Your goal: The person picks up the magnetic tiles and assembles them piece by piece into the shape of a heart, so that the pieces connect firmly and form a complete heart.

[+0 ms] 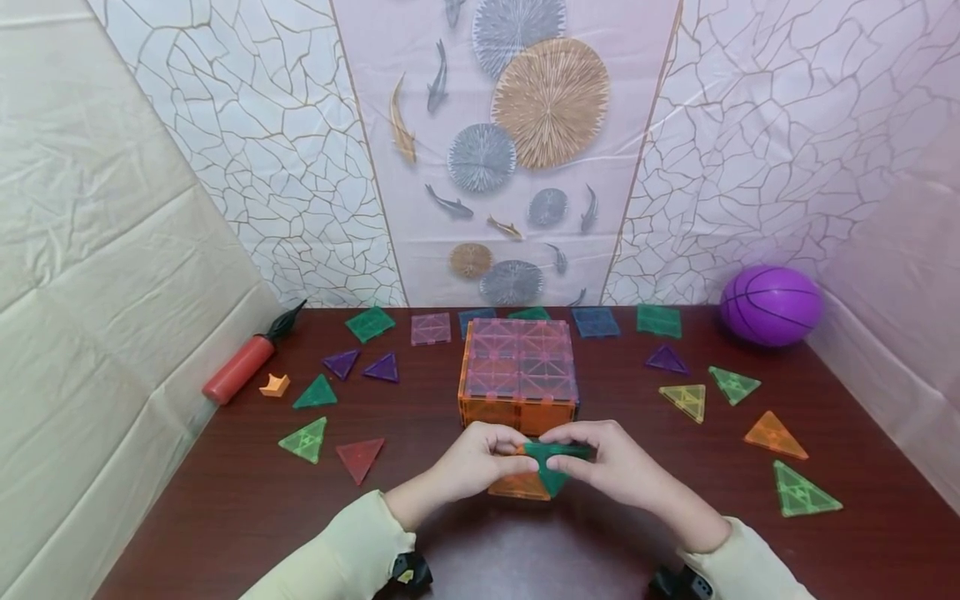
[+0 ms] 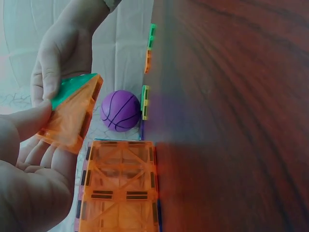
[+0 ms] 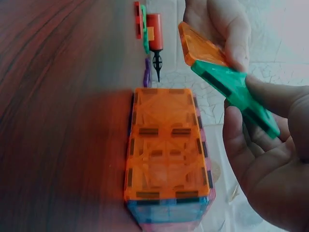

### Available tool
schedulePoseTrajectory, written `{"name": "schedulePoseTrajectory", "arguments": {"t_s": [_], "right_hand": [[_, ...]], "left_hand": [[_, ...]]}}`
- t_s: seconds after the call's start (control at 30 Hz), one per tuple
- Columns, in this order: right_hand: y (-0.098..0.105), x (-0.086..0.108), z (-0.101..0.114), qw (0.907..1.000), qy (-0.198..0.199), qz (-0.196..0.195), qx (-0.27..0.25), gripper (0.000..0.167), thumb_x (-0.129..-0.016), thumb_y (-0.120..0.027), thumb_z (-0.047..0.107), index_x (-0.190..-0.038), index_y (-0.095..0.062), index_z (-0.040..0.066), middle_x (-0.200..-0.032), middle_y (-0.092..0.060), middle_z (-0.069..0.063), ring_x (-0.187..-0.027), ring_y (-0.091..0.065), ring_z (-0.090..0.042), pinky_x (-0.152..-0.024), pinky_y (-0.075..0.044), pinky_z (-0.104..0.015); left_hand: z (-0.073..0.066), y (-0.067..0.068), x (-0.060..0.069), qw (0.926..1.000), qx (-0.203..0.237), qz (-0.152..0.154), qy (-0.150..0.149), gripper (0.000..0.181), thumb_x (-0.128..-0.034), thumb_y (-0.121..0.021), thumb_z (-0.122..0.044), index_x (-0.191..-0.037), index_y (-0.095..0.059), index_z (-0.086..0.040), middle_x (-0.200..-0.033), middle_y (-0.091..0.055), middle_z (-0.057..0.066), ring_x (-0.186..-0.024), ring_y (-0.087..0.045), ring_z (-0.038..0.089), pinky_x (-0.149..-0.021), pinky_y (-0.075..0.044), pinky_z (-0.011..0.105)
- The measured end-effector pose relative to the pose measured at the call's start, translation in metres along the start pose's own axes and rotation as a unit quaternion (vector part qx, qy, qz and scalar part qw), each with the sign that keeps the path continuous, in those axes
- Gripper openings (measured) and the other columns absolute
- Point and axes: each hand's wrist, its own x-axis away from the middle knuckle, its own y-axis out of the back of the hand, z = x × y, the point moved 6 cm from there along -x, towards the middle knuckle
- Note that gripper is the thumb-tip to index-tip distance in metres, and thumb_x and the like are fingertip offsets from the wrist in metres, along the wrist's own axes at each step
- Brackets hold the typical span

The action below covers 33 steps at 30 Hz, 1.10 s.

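Both hands meet in front of a box of translucent tiles (image 1: 521,358), pink on top with orange sides. My left hand (image 1: 480,458) pinches an orange triangular tile (image 2: 75,116) between thumb and fingers. In my right hand (image 1: 618,462) is a green triangular tile (image 3: 236,92), gripped by thumb and fingers. The two tiles touch along an edge, held above the table. In the right wrist view the box's orange side (image 3: 166,145) faces the camera, below and beside the held tiles.
Purple, green and red triangles (image 1: 361,460), an orange crown-like piece (image 1: 274,385) and a red pump (image 1: 240,371) lie left. Yellow, green, orange and purple triangles (image 1: 776,435) lie right, a purple ball (image 1: 772,306) behind them. Square tiles (image 1: 431,329) line the back edge.
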Motion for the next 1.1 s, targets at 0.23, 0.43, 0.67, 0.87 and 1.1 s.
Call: {"name": "schedulePoseTrajectory", "arguments": {"t_s": [0.23,0.43,0.67,0.87,1.1], "right_hand": [[0.021,0.018,-0.013,0.9989,0.011,-0.022,0.039,0.031,-0.089,-0.070,0.019,-0.116,-0.066,0.004,-0.096,-0.070,-0.001,-0.083,-0.062,-0.005,-0.071,-0.054,-0.027],[0.059,0.051,-0.029,0.9860,0.048,-0.096,0.128,0.032,-0.080,-0.078,0.012,-0.111,-0.068,0.008,-0.087,-0.067,0.007,-0.080,-0.061,-0.003,-0.068,-0.051,-0.024],[0.111,0.099,-0.058,0.9629,-0.008,-0.178,0.203,0.042,-0.073,-0.084,0.013,-0.111,-0.067,0.009,-0.088,-0.068,0.009,-0.076,-0.059,0.004,-0.069,-0.042,-0.009],[0.143,0.134,-0.087,0.9481,-0.091,-0.219,0.212,0.049,-0.076,-0.082,0.016,-0.118,-0.061,0.003,-0.095,-0.060,0.028,-0.072,-0.049,0.013,-0.060,-0.041,-0.011],[0.165,0.156,-0.123,0.9393,-0.159,-0.190,0.237,0.067,-0.074,-0.084,0.019,-0.121,-0.050,-0.014,-0.107,-0.063,-0.023,-0.082,-0.040,0.022,-0.064,-0.036,-0.007]], "left_hand": [[0.003,0.011,0.003,0.9975,-0.051,-0.047,0.009,0.018,-0.0861,-0.072,-0.013,-0.096,-0.072,0.002,-0.078,-0.071,0.013,-0.061,-0.051,0.002,-0.056,-0.042,0.020],[0.010,0.024,0.005,0.9950,-0.055,-0.079,0.026,0.017,-0.0852,-0.073,-0.012,-0.095,-0.072,0.001,-0.082,-0.071,0.011,-0.069,-0.058,0.005,-0.062,-0.048,0.021],[0.010,0.034,0.010,0.9933,-0.048,-0.102,0.027,0.016,-0.0849,-0.073,-0.011,-0.094,-0.071,0.002,-0.078,-0.069,0.011,-0.064,-0.053,0.006,-0.059,-0.046,0.020],[0.012,0.040,0.015,0.9914,-0.058,-0.112,0.036,0.015,-0.0853,-0.073,-0.013,-0.093,-0.071,0.000,-0.077,-0.069,0.008,-0.065,-0.053,0.006,-0.060,-0.047,0.022],[0.012,0.042,0.016,0.9903,-0.057,-0.119,0.043,0.016,-0.0855,-0.073,-0.014,-0.093,-0.071,0.000,-0.075,-0.069,0.007,-0.063,-0.051,0.006,-0.058,-0.046,0.022]]}}
